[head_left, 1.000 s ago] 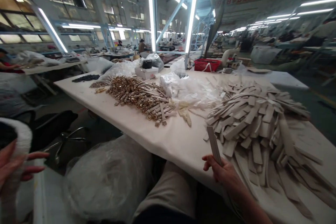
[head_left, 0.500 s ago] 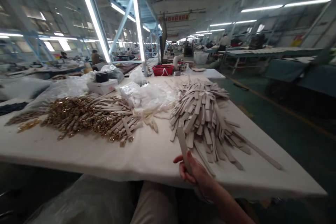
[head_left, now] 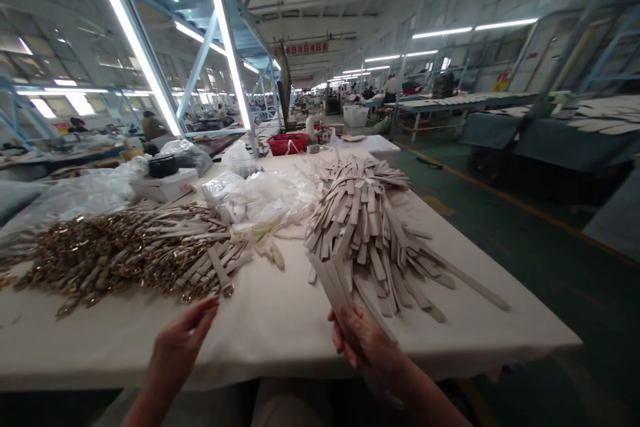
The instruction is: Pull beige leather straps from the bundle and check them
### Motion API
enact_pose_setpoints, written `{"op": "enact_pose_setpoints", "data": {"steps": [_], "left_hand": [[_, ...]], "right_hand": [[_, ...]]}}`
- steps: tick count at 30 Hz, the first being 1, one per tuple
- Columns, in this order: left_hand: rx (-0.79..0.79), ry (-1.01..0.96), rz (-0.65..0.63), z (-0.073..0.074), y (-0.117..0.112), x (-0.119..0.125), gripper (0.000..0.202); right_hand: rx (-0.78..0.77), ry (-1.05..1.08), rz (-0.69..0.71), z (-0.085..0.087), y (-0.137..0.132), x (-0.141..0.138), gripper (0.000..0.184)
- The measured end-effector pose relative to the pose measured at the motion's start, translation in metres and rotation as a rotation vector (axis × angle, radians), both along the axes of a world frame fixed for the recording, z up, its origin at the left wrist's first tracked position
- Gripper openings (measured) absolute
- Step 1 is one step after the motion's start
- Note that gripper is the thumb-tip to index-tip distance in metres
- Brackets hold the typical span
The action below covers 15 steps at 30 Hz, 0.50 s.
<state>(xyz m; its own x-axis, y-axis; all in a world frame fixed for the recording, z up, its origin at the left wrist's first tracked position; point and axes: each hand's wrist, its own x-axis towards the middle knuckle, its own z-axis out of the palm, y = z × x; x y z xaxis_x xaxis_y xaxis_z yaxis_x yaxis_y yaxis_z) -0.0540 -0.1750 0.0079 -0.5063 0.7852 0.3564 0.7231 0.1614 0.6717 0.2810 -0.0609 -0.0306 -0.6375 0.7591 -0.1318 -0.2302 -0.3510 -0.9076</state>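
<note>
My right hand [head_left: 369, 341] is closed around a beige strap [head_left: 334, 283] at the near edge of the white table [head_left: 280, 330]; the strap slants up and to the left, toward a big pile of plain beige straps [head_left: 367, 223]. My left hand [head_left: 181, 345] hovers over the table edge with its fingers stretched forward and nothing in it. Just beyond its fingertips lies a pile of straps with gold buckles [head_left: 133, 253], the closest buckle end [head_left: 227, 289] a short way off.
Crumpled clear plastic bags [head_left: 263, 193] lie between the two piles. A white box with a black pot [head_left: 164, 177] and a red basket [head_left: 287, 143] stand farther back. Other work tables and distant people fill the hall; a green floor aisle [head_left: 500, 240] runs on the right.
The view swung right and down. My left hand, out of view half a second ago, has come in over the table edge. My right hand still grips the strap, now lower and more slanted.
</note>
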Motion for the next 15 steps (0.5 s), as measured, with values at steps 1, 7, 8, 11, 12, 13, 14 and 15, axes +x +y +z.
{"op": "enact_pose_setpoints", "data": {"steps": [1, 7, 8, 11, 12, 13, 14, 15], "left_hand": [[-0.012, 0.013, -0.096, -0.003, 0.023, 0.010, 0.031], [-0.178, 0.206, -0.248, -0.007, 0.152, 0.048, 0.024], [-0.212, 0.236, -0.236, -0.007, 0.170, 0.049, 0.021], [-0.257, 0.301, -0.208, -0.007, 0.216, 0.048, 0.029], [-0.265, 0.321, -0.189, -0.007, 0.228, 0.047, 0.033], [-0.273, 0.339, -0.160, -0.007, 0.240, 0.045, 0.036], [-0.281, 0.354, -0.123, -0.007, 0.250, 0.043, 0.037], [-0.289, 0.364, -0.083, -0.007, 0.259, 0.040, 0.039]], "right_hand": [[0.026, -0.047, -0.013, -0.003, 0.002, 0.001, 0.054], [0.166, -0.223, -0.130, -0.023, 0.015, 0.013, 0.060], [0.185, -0.238, -0.144, -0.024, 0.016, 0.015, 0.061], [0.213, -0.254, -0.173, -0.027, 0.016, 0.017, 0.061], [0.220, -0.254, -0.180, -0.027, 0.015, 0.017, 0.061], [0.226, -0.254, -0.186, -0.028, 0.014, 0.017, 0.062], [0.232, -0.255, -0.194, -0.029, 0.013, 0.017, 0.062], [0.238, -0.257, -0.202, -0.031, 0.013, 0.017, 0.062]]}}
